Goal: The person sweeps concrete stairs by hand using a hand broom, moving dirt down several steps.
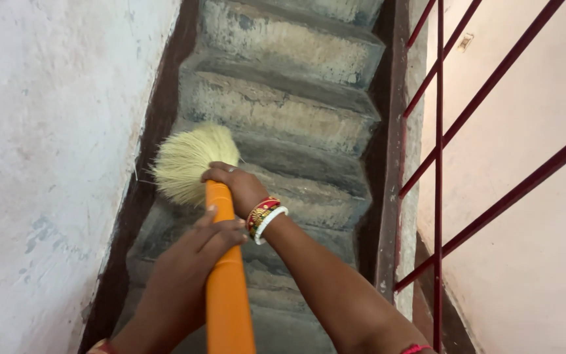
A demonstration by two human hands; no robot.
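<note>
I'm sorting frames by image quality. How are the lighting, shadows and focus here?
Head view: soft, even daylight with no glare; the stair steps darken toward the wall edges; the broom's bristles look slightly soft, while the right hand and the left hand on the orange handle are fairly sharp.

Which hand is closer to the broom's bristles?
Right. The right hand grips the orange handle just behind the bristles; the left hand holds it lower down.
</note>
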